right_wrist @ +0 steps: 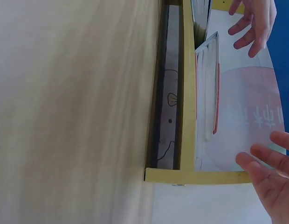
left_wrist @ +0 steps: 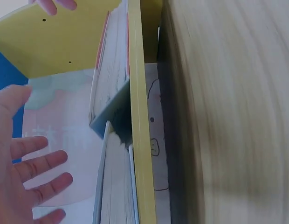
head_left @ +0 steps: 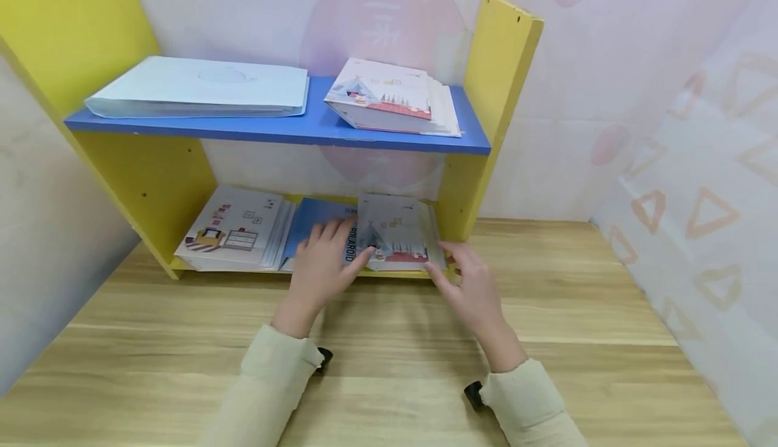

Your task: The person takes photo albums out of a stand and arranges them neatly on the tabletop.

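On the shelf's lower board lies a white picture-covered album (head_left: 395,227) with a tent drawing and a red band. To its left sits a blue album (head_left: 313,221) lettered POLAROID. My left hand (head_left: 325,258) is spread above the blue album and the white album's left edge; in the left wrist view its fingers (left_wrist: 46,189) are apart, in the air over the albums. My right hand (head_left: 471,281) is at the white album's right front corner, fingers loosely extended. The right wrist view shows that hand (right_wrist: 272,182) beside the pages with nothing gripped.
A yellow shelf unit (head_left: 507,62) with a blue upper board (head_left: 319,109) stands on the wooden table (head_left: 565,298). The upper board bears a light blue folder (head_left: 200,86) and another white album stack (head_left: 383,92). More white albums (head_left: 234,227) lie at lower left.
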### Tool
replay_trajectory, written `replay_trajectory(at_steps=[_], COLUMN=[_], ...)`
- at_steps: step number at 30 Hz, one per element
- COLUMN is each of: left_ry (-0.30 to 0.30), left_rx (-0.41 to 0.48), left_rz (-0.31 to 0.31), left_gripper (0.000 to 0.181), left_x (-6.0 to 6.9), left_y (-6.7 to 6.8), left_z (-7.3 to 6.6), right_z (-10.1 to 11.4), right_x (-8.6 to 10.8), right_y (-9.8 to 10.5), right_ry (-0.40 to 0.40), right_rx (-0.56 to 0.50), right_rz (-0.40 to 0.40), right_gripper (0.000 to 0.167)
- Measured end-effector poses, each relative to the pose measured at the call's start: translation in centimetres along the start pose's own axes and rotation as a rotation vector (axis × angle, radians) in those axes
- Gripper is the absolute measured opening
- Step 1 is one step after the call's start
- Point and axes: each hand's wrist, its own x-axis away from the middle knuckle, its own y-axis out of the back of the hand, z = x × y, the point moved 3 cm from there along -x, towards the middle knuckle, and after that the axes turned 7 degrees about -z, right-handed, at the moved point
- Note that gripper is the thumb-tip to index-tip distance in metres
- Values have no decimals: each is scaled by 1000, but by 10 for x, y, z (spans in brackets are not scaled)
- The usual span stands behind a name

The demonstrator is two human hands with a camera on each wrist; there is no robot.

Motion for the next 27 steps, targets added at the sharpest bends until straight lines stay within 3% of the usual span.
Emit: replay_trajectory(at_steps=[7,15,21,27], left_ry=[68,194,213,225], left_rx=[11,56,91,83], left_rz=[-21,-24,-42,-13], left_gripper=[63,63,60,60], left_x=[-1,1,2,2], left_y=[-9,-13,-14,-18], left_z=[-5,3,6,6], right_z=[5,7,5,2], right_x=[-7,-9,-7,-5], right_y=[-8,-18,-22,-25], right_ry=[-87,-188,-291,-374], right_rx=[-24,-147,-189,-172], right_rz=[48,47,134,181], right_gripper=[48,49,55,58])
